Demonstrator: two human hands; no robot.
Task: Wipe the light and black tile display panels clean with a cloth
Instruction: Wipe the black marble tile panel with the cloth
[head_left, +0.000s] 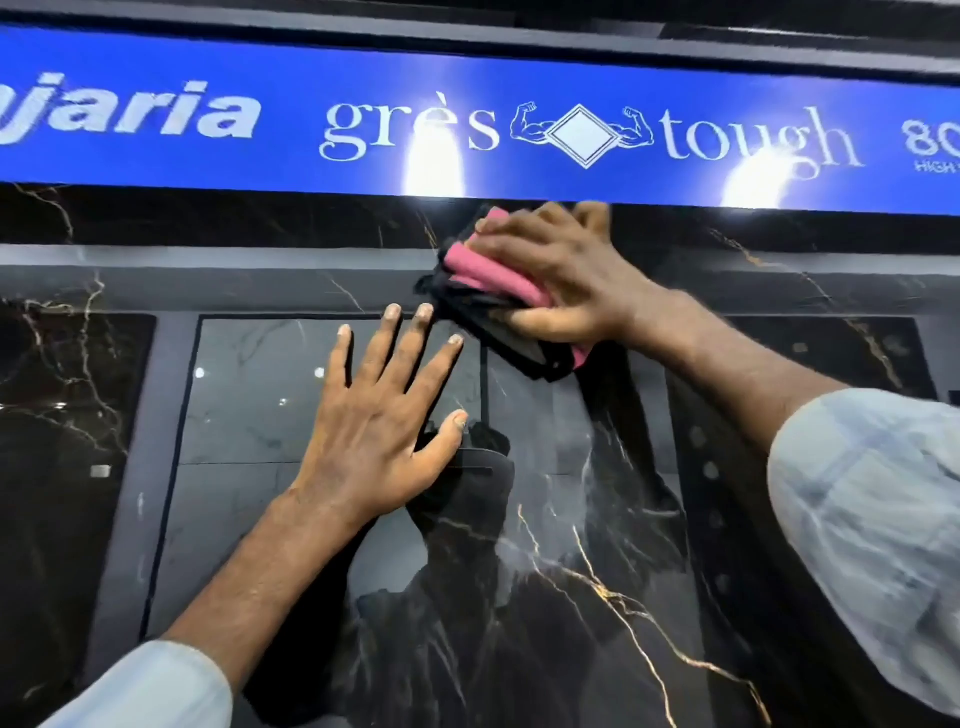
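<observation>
Pink-and-black cloth (493, 280) bunched in right hand (561, 275) grip, pressed against top edge of black marble tile panel (571, 519); left hand (379, 415) flat, fingers spread, lower-left. Most of panel lies below grip.

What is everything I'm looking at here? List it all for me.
blue sign: one, blue with white lettering, across the top.
black tile panel: one, glossy black with gold and white veins, below the sign.
cloth: one, pink and black, against the panel just under the sign.
sleeves: two, pale, at the lower corners.
left hand: one, flat on the panel with fingers spread, centre.
right hand: one, holding the cloth against the panel.
</observation>
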